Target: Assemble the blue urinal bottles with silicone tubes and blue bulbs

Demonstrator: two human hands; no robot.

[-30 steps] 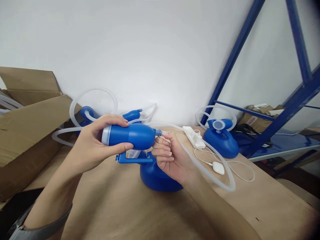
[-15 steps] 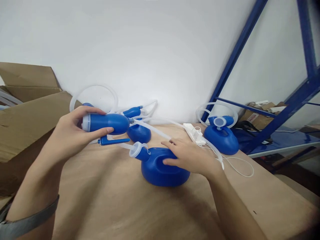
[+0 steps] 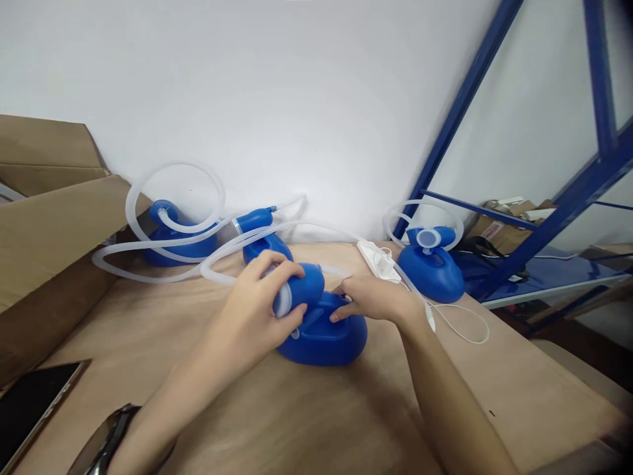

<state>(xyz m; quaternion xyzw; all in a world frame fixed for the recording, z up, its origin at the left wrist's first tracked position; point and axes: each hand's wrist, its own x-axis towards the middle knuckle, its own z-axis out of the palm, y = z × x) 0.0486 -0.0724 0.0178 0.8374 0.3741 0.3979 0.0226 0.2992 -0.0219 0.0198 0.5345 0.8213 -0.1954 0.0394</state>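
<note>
Bare hands (image 3: 242,323) (image 3: 378,300), dark wristband (image 3: 105,439)

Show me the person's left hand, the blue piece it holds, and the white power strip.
Left hand (image 3: 252,307), head view, back of the hand.
Blue bulb-shaped piece (image 3: 302,287), head view, its rounded body.
White power strip (image 3: 372,254), head view, its top face.

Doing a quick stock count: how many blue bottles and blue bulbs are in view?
Blue bottles: 4
Blue bulbs: 2
Total: 6
</note>
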